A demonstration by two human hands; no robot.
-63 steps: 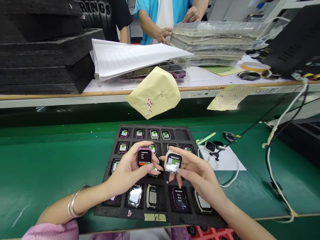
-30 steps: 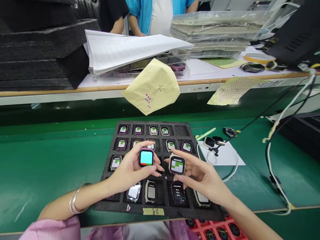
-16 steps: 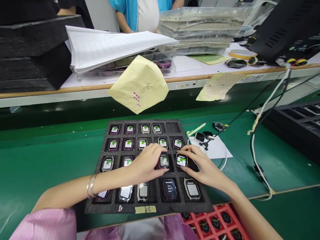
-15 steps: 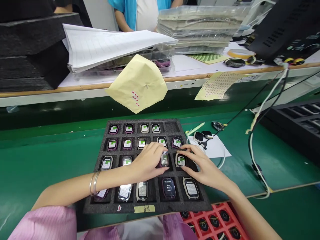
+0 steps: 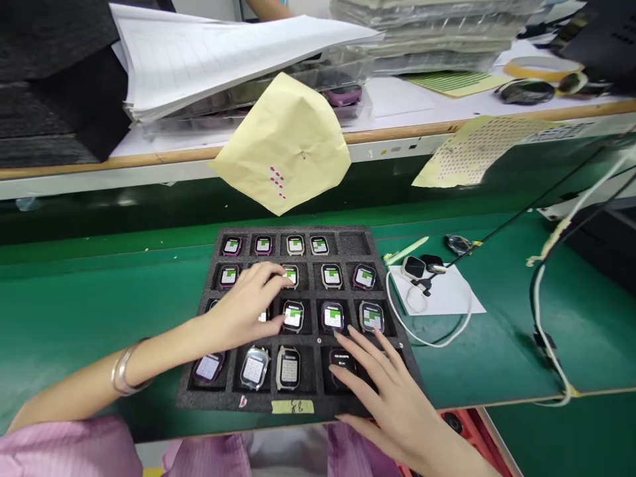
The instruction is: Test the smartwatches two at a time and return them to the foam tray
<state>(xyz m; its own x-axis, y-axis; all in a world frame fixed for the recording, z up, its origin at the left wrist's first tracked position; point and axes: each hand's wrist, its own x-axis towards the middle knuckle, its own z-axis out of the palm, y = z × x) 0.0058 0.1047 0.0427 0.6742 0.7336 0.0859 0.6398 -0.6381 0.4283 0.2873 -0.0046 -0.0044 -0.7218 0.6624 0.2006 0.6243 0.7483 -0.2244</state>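
Note:
A black foam tray lies on the green bench, its compartments holding several smartwatches, most with lit white-and-green screens. My left hand reaches over the tray's left-middle columns with thumb and fingers apart. Its thumb tip is beside a pale-cased smartwatch in the third row. Over the front right corner, my right hand has its fingers spread. They partly cover a smartwatch with a dark screen and hide the corner compartment. Just beyond those fingertips sits a cream smartwatch.
Right of the tray, a white paper carries small watches and a looped white cable. A green pen lies beside it. Above, a shelf holds papers and stacked plastic trays. A red tray shows below the bench edge.
My left hand has moved left, away from the dark watch in the third row. My right hand has come off the cream watch and down to the front row. The view has shifted.

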